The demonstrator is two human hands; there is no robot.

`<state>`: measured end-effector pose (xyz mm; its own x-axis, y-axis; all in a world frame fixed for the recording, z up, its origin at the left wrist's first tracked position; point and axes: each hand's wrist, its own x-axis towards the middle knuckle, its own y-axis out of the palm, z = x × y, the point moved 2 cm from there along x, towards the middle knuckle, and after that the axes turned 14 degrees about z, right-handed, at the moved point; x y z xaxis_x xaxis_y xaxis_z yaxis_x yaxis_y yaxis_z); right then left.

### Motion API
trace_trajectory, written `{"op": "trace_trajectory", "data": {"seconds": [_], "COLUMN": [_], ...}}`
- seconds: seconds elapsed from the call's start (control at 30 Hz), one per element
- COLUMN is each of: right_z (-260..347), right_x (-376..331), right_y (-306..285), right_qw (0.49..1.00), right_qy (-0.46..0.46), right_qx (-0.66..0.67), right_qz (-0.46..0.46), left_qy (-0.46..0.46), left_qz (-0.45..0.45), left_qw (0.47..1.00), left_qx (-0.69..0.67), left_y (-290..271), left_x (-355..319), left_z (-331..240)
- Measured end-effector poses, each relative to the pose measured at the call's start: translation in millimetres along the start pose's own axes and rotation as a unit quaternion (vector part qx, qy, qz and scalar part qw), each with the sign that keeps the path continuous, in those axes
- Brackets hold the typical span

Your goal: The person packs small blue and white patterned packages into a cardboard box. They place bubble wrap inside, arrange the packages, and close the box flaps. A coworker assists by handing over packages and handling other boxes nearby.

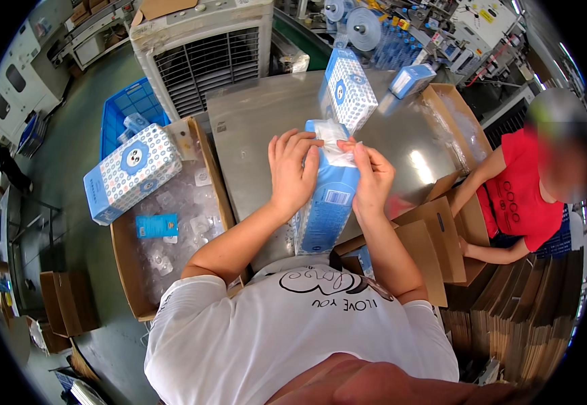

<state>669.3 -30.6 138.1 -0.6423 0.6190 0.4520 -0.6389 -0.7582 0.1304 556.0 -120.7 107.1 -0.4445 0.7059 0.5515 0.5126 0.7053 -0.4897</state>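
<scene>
A tall blue-and-white soft pack [328, 209] stands at the near edge of the metal table, in front of my chest. A barcode shows on its side, and crumpled white material [335, 143] lies at its top. My left hand [295, 169] presses its bent fingers against the top left edge. On the right edge my right hand [372, 177] has thumb and fingers drawn together at the white material. Both hands grip the pack. Just beyond them a similar patterned pack [349, 91] stands upright. Another patterned pack [135, 172] lies across the box on my left.
Clear plastic pieces and a small blue packet [157, 226] fill the left cardboard box [126, 270]. A smaller blue-and-white pack [412, 79] is on the metal table [253, 128]. At right a person in red [523, 192] handles an open carton [435, 236] beside stacked flat cardboard [509, 310].
</scene>
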Motion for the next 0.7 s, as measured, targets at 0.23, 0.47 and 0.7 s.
{"op": "trace_trajectory", "data": {"seconds": [0.23,0.47,0.7], "right_z": [-0.9,2.9,-20.5], "right_x": [2.1,1.2,-22.8], "right_y": [-8.0,-8.4,-14.8], "right_qw": [0.997,0.995,0.996], "right_qy": [0.066,0.067,-0.028], "right_qx": [0.033,0.072,0.007], "right_qz": [-0.009,-0.021,0.082], "left_qy": [-0.008,-0.008,-0.001], "left_qz": [0.013,0.018,0.016], "left_qw": [1.0,0.999,0.999], "left_qx": [-0.017,-0.03,-0.051], "left_y": [6.5,5.3,1.9], "left_x": [2.8,1.0,0.5], "left_z": [2.4,1.3,3.2]}}
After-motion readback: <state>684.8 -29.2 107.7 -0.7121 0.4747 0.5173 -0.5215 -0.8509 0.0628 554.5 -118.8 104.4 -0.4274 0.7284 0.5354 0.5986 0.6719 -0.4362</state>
